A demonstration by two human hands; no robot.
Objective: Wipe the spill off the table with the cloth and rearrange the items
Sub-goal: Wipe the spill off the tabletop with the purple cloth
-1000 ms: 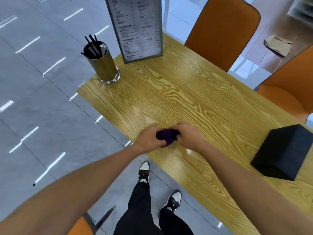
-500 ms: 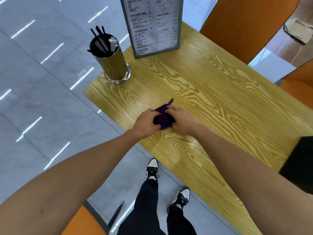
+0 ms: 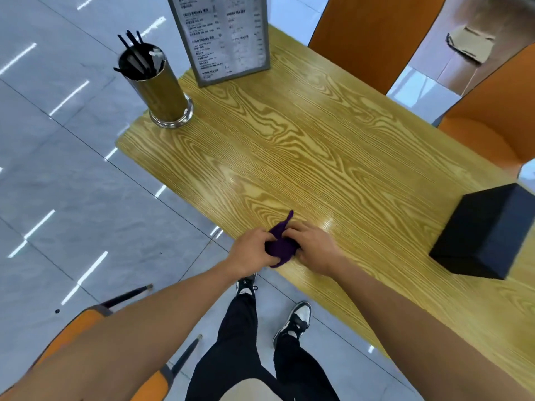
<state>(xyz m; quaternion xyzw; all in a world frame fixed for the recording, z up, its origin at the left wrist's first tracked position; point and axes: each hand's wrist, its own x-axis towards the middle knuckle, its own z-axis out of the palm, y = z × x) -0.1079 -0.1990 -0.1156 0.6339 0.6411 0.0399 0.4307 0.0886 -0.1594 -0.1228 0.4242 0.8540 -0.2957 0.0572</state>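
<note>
Purple cloth (image 3: 280, 248) is sitting bunched at the table's (image 3: 333, 157) near edge, both hands, left (image 3: 251, 250) and right (image 3: 313, 248), closing their grip around it; pressing flat and sweeping evenly should be working best.

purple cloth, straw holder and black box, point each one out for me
purple cloth (image 3: 280, 248), head view, bunched middle between the hands
straw holder (image 3: 162, 92), head view, metal side wall
black box (image 3: 474, 227), head view, top face
</note>
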